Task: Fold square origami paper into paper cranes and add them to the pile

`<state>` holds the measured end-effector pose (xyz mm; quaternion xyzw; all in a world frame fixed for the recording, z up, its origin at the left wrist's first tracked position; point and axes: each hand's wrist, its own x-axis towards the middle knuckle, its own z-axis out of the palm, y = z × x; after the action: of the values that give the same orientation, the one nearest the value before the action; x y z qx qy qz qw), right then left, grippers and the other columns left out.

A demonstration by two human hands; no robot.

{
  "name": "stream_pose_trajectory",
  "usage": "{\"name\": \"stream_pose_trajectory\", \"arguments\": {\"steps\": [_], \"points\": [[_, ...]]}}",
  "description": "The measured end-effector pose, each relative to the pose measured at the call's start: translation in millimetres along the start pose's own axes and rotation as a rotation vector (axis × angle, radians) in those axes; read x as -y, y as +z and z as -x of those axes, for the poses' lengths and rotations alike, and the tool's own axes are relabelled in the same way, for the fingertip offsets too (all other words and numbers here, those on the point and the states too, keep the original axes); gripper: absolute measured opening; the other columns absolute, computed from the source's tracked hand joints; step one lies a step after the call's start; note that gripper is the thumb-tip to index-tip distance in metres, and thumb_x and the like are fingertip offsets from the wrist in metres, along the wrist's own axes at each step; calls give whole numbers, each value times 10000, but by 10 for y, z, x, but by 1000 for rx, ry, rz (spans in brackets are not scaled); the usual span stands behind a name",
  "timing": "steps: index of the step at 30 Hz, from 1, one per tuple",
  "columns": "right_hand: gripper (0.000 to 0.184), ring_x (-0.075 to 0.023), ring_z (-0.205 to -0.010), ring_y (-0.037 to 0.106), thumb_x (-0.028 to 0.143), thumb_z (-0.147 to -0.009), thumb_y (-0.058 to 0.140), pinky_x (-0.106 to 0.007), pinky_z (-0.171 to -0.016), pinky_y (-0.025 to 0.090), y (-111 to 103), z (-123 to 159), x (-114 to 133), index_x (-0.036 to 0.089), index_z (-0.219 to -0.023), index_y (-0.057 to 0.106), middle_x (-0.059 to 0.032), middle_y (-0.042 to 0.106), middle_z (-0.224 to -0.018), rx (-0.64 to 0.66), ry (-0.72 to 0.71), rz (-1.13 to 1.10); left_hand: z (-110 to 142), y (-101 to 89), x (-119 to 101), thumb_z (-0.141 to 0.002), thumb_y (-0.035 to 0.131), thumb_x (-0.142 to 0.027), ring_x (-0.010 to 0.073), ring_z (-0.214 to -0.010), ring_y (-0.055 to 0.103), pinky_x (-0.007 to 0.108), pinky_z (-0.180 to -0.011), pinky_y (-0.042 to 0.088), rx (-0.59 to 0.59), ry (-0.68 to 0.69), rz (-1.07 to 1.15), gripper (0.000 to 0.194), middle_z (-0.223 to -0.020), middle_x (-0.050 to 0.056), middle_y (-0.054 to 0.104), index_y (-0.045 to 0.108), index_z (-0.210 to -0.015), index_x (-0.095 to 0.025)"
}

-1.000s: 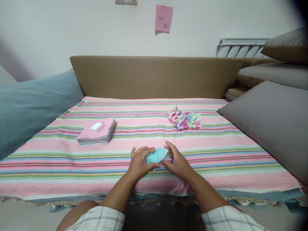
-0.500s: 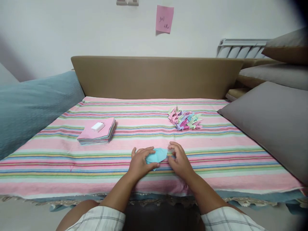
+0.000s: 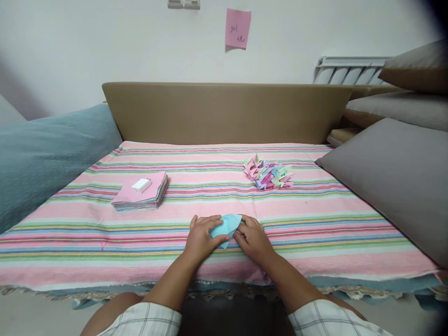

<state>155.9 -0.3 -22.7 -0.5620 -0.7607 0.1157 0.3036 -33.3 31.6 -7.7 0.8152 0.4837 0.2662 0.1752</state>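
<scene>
A light blue sheet of folded paper (image 3: 227,225) lies between my hands near the front of the striped cloth. My left hand (image 3: 203,236) grips its left side, thumb at the front edge and fingers over the top. My right hand (image 3: 254,237) is at the paper's right corner, fingers curled and thumb against the edge; its fingertips are partly hidden. One flap points down toward me. Beyond my right hand is a cluster of folded paper cranes (image 3: 269,173) in pink, purple, green and blue.
A stack of coloured paper (image 3: 157,193) sits at the left with a white charger plug (image 3: 142,185) on top. The striped cloth (image 3: 196,186) covers the seat. A blue cushion (image 3: 52,154) is at left, grey cushions (image 3: 392,168) at right, and a brown backrest (image 3: 227,112) behind.
My right hand has moved left, from just beside the paper onto its right corner. The paper's right part has tilted slightly, while my left hand keeps its hold.
</scene>
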Motion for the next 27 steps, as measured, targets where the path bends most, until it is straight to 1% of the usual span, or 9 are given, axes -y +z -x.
{"name": "stream_pose_trajectory", "arguments": {"steps": [5, 10, 14, 19, 23, 25, 27], "points": [[243, -244, -1058, 477, 250, -819, 517, -403, -896, 385, -2, 1, -1, 232, -1032, 633, -80, 539, -1172, -1, 2, -3, 18, 6, -24, -668, 706, -440, 244, -1059, 578, 524, -1050, 191, -41, -24, -30, 339, -1127, 36, 657, 666, -972, -295], [269, -242, -1070, 473, 257, -824, 509, -405, -909, 381, -10, -1, 4, 232, -1069, 617, -76, 538, -1182, 9, 5, -4, 30, 14, -17, -693, 692, -426, 225, -1001, 603, 513, -1054, 175, -74, -22, -41, 259, -1041, 18, 692, 671, -908, -284], [267, -250, -1089, 468, 257, -819, 519, -418, -924, 375, 2, -3, -8, 226, -1064, 620, -84, 535, -1195, 13, 11, -4, 31, 17, -22, -706, 678, -426, 220, -964, 611, 511, -1053, 170, -71, -25, -51, 234, -987, 13, 701, 656, -881, -271], [249, -254, -1092, 478, 250, -806, 529, -428, -932, 383, 24, -5, -48, 204, -1029, 632, -101, 543, -1187, -5, 9, -35, 28, 18, -56, -731, 659, -403, 219, -964, 603, 504, -1057, 170, -44, -21, -61, 280, -986, 18, 695, 627, -978, -274], [252, -240, -1086, 498, 235, -799, 533, -415, -944, 392, -13, -12, -81, 197, -1029, 626, -99, 573, -1148, -42, 16, -130, 24, 28, -58, -752, 639, -386, 220, -981, 592, 493, -1053, 187, -18, -4, -74, 327, -995, 21, 688, 608, -1063, -287], [273, -234, -1087, 506, 242, -787, 551, -409, -951, 393, -62, -20, -95, 200, -1048, 615, -93, 587, -1131, -28, 16, -190, 23, 34, -53, -767, 620, -389, 223, -998, 582, 488, -1048, 198, -11, 6, -83, 333, -1014, 24, 679, 602, -1088, -299], [331, -236, -1086, 514, 266, -759, 591, -407, -953, 396, -117, -30, -107, 196, -1082, 595, -90, 593, -1130, 6, 23, -249, 22, 36, -51, -784, 600, -387, 220, -1009, 573, 484, -1043, 206, -1, 19, -91, 332, -1024, 25, 670, 597, -1107, -309]]}}
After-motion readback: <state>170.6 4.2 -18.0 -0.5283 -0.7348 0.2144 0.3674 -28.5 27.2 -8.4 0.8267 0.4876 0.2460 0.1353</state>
